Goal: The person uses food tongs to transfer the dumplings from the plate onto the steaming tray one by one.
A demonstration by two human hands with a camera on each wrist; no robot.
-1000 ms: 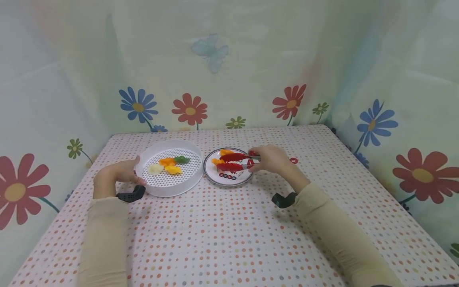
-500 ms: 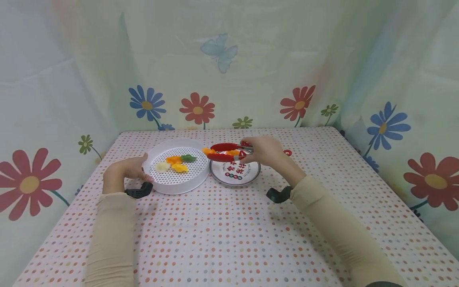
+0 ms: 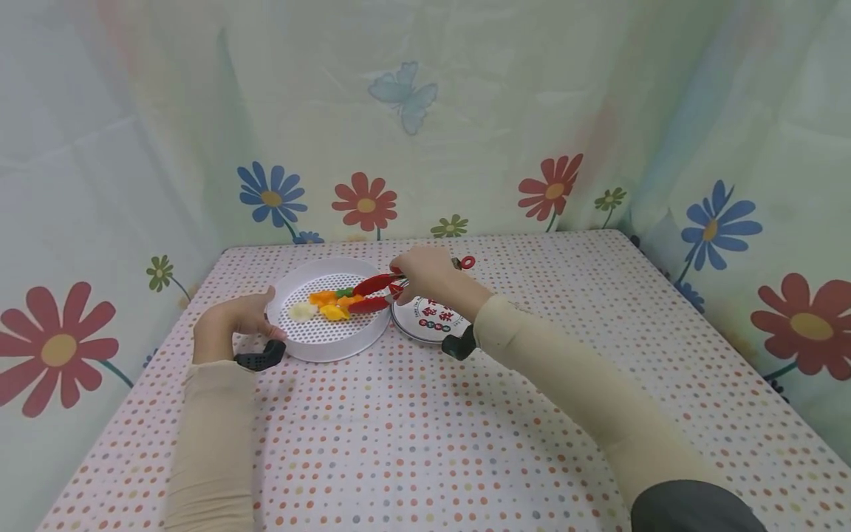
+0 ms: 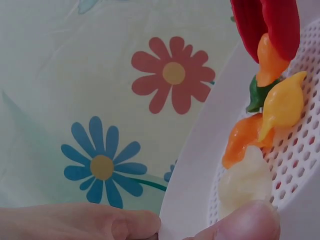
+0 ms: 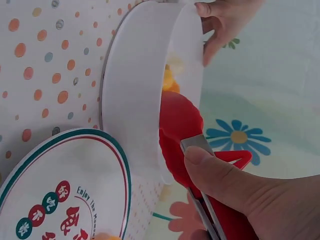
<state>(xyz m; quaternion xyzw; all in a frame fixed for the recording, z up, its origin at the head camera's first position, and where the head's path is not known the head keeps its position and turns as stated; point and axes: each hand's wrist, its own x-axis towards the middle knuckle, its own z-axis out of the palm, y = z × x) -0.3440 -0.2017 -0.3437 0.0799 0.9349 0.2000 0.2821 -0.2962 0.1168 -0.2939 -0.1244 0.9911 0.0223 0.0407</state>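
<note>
My right hand (image 3: 425, 275) holds red-tipped tongs (image 3: 372, 284) over the right side of a white round sieve (image 3: 326, 350) with a perforated bottom. Between the tong tips is an orange pepper (image 4: 270, 60), low over the others. In the sieve lie a white pepper (image 4: 245, 180), another orange pepper (image 4: 242, 137), a yellow pepper (image 4: 285, 102) and a green pepper (image 4: 256, 95), which is partly hidden. At the left rim, my left hand (image 3: 242, 314) grips the sieve between thumb and fingers.
A white plate (image 3: 419, 325) with red print stands right beside the sieve, partly covered by my right hand. An orange piece (image 5: 107, 237) shows on it at the right wrist view's lower edge. A flowered curtain (image 3: 412, 185) rises behind the dotted tablecloth (image 3: 399, 443).
The tongs took up an orange pepper from the plate, rose, and moved left over the sieve. My left hand has stayed on the rim.
</note>
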